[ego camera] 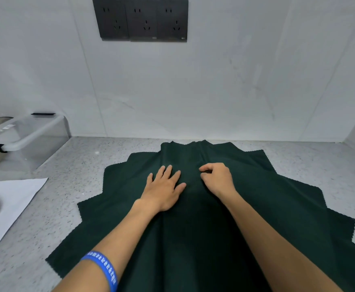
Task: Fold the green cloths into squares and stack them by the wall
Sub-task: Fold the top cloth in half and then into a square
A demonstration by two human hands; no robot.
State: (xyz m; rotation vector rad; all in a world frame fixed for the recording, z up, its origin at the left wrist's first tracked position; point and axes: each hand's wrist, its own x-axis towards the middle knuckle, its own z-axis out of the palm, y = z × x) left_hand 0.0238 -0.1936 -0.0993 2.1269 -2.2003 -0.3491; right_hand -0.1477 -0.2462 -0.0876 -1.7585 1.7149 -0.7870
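Observation:
Several dark green cloths [277, 197] with zigzag edges lie unfolded in a fanned, overlapping pile on the speckled grey counter [63, 218], reaching from the near edge almost to the white wall [214, 91]. My left hand [164, 186] rests flat on the top cloth near the pile's middle, fingers straight and spread. Just to its right, my right hand [216, 178] has its fingers curled, thumb and forefinger pinching the fabric of the top cloth. A blue wristband sits on my left forearm.
A clear plastic container [31, 140] with a lid stands at the back left against the wall. A white sheet [6, 207] lies on the counter at the left. Black wall sockets [140, 20] sit high on the wall. A side wall closes the right corner.

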